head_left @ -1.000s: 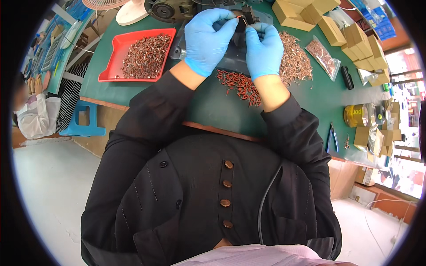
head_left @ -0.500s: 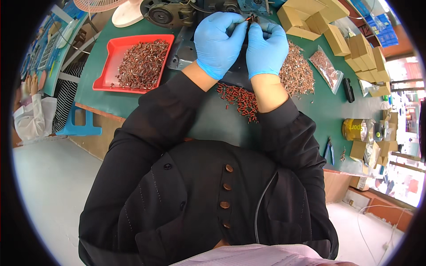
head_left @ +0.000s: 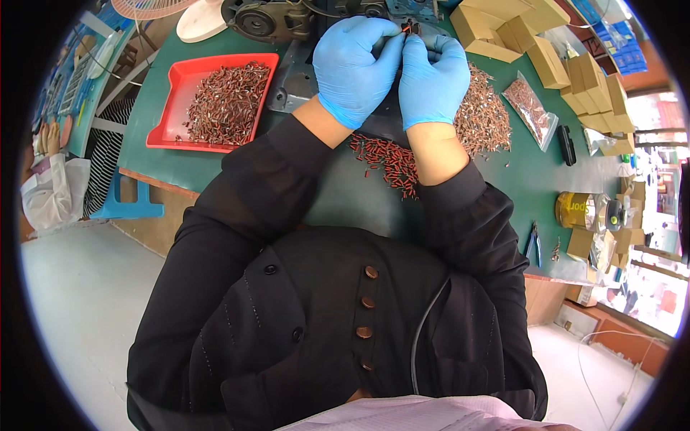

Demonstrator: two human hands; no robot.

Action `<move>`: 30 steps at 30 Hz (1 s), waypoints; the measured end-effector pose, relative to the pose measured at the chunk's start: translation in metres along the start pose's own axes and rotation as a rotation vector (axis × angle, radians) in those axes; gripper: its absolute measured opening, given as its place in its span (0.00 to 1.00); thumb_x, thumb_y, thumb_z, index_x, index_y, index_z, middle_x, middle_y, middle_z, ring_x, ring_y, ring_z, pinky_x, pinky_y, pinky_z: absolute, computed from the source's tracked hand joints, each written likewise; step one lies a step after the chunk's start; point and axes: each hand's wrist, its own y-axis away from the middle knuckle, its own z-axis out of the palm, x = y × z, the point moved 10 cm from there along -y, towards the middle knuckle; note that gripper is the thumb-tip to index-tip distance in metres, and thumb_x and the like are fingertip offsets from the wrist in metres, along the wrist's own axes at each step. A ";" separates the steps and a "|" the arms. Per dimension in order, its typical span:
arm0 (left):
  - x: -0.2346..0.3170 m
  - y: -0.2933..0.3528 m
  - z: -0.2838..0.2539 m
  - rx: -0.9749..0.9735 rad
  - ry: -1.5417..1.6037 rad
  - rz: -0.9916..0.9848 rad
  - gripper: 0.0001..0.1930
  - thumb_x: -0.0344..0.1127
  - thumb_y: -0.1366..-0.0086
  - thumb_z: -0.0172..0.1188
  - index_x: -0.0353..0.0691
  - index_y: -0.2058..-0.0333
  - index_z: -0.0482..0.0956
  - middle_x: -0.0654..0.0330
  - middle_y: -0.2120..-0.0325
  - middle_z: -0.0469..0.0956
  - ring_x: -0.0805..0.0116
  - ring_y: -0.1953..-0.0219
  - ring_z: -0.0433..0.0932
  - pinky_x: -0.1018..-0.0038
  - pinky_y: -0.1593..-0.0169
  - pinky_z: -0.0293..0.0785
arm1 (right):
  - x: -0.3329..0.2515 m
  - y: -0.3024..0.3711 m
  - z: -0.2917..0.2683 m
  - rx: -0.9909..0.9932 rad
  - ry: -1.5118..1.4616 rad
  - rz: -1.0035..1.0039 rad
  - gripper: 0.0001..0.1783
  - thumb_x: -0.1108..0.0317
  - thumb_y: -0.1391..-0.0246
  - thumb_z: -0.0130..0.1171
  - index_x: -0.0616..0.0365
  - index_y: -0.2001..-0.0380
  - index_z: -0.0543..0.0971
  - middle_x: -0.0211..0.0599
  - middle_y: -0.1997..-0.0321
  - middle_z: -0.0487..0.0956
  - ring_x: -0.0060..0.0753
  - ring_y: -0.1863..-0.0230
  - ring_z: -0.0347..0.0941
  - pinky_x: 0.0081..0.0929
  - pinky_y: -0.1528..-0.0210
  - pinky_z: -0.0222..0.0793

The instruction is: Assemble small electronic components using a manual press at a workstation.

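Observation:
Both my hands wear blue gloves and meet at the front of a dark bench machine point(head_left: 291, 79). My left hand point(head_left: 357, 68) is closed, thumb and forefinger pinched at a small reddish part beside the machine's tip. Close on its right, my right hand point(head_left: 435, 79) is closed too, its fingertips at the same spot; what they grip is hidden. Below my wrists lies a loose pile of small dark-red cylindrical parts point(head_left: 388, 159). A larger heap of copper-coloured and silvery small parts point(head_left: 487, 115) spreads beside my right hand.
A red tray point(head_left: 164, 122) of small red and silver parts stands left on the green table point(head_left: 345, 205). Cardboard boxes point(head_left: 496, 32), a bag of parts point(head_left: 528, 108), a black tool point(head_left: 567, 146), a yellow-labelled jar point(head_left: 575, 210) and blue-handled pliers point(head_left: 532, 246) sit right.
My hands stay together at the machine with only slight finger movement. The whole view has shifted a little; nothing else visibly changes.

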 end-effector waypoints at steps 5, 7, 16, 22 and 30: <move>-0.001 0.000 0.002 -0.013 0.001 -0.005 0.05 0.24 0.51 0.64 0.36 0.73 0.79 0.61 0.82 0.72 0.74 0.82 0.68 0.79 0.77 0.64 | -0.001 0.000 -0.001 0.002 -0.002 -0.015 0.10 0.68 0.52 0.58 0.65 0.71 0.74 0.38 0.77 0.78 0.24 0.77 0.73 0.22 0.71 0.70; 0.002 0.000 0.004 -0.022 -0.013 0.011 0.06 0.24 0.52 0.64 0.36 0.73 0.79 0.61 0.83 0.71 0.73 0.83 0.68 0.78 0.77 0.64 | 0.001 0.000 -0.003 -0.002 -0.012 -0.013 0.10 0.68 0.52 0.58 0.65 0.71 0.74 0.38 0.77 0.78 0.24 0.77 0.73 0.22 0.71 0.69; 0.015 -0.005 -0.003 -0.031 -0.019 0.038 0.05 0.25 0.51 0.64 0.36 0.72 0.79 0.61 0.83 0.72 0.74 0.83 0.68 0.78 0.77 0.65 | -0.011 0.005 -0.007 -0.042 0.015 -0.025 0.10 0.70 0.52 0.58 0.65 0.68 0.74 0.37 0.75 0.77 0.23 0.75 0.72 0.21 0.71 0.69; -0.010 0.015 -0.018 -0.186 0.275 -0.482 0.05 0.28 0.45 0.62 0.35 0.69 0.80 0.67 0.79 0.75 0.78 0.80 0.69 0.81 0.76 0.65 | 0.005 0.045 -0.039 -0.054 -0.248 0.031 0.08 0.76 0.49 0.53 0.64 0.64 0.72 0.33 0.71 0.74 0.21 0.72 0.70 0.17 0.67 0.67; 0.000 0.056 -0.068 -0.225 1.027 -1.032 0.06 0.30 0.47 0.63 0.39 0.68 0.79 0.68 0.78 0.75 0.83 0.77 0.68 0.85 0.75 0.61 | 0.022 0.098 -0.111 -0.130 -0.152 0.133 0.05 0.76 0.47 0.53 0.63 0.66 0.74 0.31 0.70 0.74 0.21 0.71 0.69 0.18 0.67 0.68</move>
